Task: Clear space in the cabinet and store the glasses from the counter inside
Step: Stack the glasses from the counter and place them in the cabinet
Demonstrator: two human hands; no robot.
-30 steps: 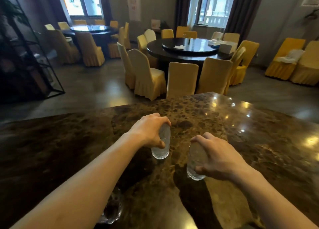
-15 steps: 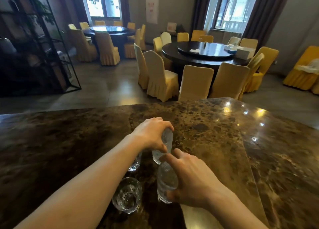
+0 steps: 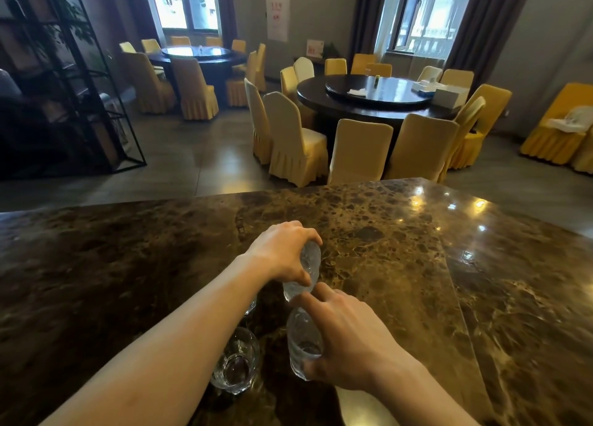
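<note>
Filling the lower half of the frame, one brown marble counter (image 3: 401, 265) carries the glasses. Behind it, in the upper half, stand two round dark tables: one table at upper centre-right (image 3: 369, 103) and one smaller-looking table at upper left (image 3: 205, 58), both with many yellow-covered chairs around them. One black metal shelf (image 3: 80, 88) stands at the left edge.

Two bare arms reach in from the bottom. The left hand (image 3: 282, 252) grips one clear glass (image 3: 306, 273) from above, fingers closed around it. The right hand (image 3: 346, 339) grips a second glass (image 3: 303, 345), just below the first. A third glass (image 3: 236, 361) stands free on the counter at lower centre, beside the left forearm. A fourth glass (image 3: 250, 305) is partly hidden behind the left wrist.
</note>
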